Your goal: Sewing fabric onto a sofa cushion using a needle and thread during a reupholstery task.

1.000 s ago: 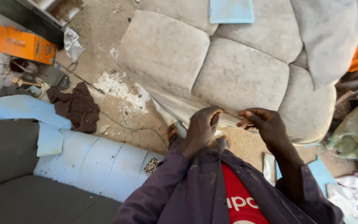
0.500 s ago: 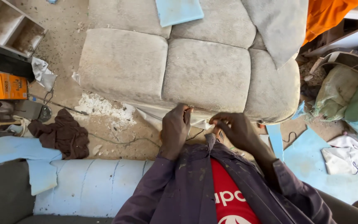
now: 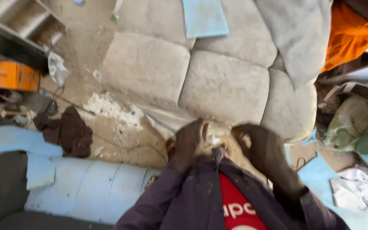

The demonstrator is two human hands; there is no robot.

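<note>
Three padded sections make up the grey cushion [image 3: 192,81] that fills the middle of the view, lying on the sandy floor [image 3: 86,47] with its long axis running left to right; a light blue foam piece [image 3: 204,17] rests on its far edge and an orange cloth [image 3: 348,36] lies off to the right. Along the cushion's near edge a loose flap of pale fabric [image 3: 167,121] hangs out, directly ahead of both hands and slightly nearer the left one. The left hand [image 3: 190,142] sits at that edge, fingers curled together and seemingly pinching the fabric, though motion blur hides the exact grip. The right hand [image 3: 258,149] is just beside it, fingers bent inward; whether it clamps anything cannot be told.
</note>
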